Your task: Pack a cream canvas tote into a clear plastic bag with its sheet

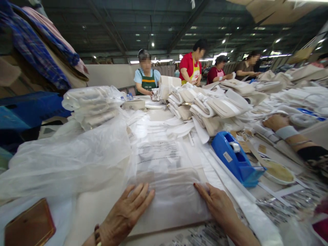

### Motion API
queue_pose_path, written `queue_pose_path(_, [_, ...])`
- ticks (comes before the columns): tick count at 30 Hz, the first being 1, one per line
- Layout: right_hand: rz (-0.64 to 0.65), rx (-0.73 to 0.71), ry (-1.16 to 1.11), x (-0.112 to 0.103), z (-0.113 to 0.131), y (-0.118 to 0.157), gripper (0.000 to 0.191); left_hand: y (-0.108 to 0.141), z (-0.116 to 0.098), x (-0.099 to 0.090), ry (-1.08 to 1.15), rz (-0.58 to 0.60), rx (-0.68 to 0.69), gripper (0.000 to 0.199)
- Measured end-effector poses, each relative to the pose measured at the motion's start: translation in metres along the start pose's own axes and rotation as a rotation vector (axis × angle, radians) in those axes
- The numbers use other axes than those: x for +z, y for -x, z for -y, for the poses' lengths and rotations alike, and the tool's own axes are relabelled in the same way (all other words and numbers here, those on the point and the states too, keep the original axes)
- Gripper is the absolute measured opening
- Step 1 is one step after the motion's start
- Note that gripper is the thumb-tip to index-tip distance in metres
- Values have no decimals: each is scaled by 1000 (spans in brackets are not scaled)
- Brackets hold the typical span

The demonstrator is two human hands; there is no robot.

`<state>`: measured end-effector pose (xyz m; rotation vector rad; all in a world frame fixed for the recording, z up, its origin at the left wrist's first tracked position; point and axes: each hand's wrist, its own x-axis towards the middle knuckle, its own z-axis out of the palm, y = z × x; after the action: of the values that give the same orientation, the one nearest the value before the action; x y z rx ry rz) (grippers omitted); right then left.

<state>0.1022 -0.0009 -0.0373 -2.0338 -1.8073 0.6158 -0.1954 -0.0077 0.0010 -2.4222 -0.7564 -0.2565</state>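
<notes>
Clear plastic covered a flat bag [170, 201] at the near edge of the worktop [97, 205]. The left hand [125, 213] and right hand [217, 205] lay flat on its two sides, fingers spread and gripping nothing, apparently smoothing it. A blue tape dispenser [237, 159] stood just right.

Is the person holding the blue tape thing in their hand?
No, the blue tape dispenser stands alone while both the left hand and right hand press flat on the clear plastic bag.
</notes>
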Motion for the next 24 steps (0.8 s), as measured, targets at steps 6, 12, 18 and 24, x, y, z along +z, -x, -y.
queue_pose_path(6, [39, 16, -237, -7, 0, -5, 53, -42, -18, 7, 125, -46, -367, 20])
queue_pose_path(12, [159, 50, -536, -1, -8, -13, 47, -42, -15, 58, 29, -296, -428, 34])
queue_pose_path(18, [-301, 31, -419, -42, -35, -3, 34, -33, -8, 82, 47, -269, -350, 46])
queue_pose_path(24, [-672, 160, -266, -129, -90, -35, 32, -28, -7, 88, 15, -247, -333, 51])
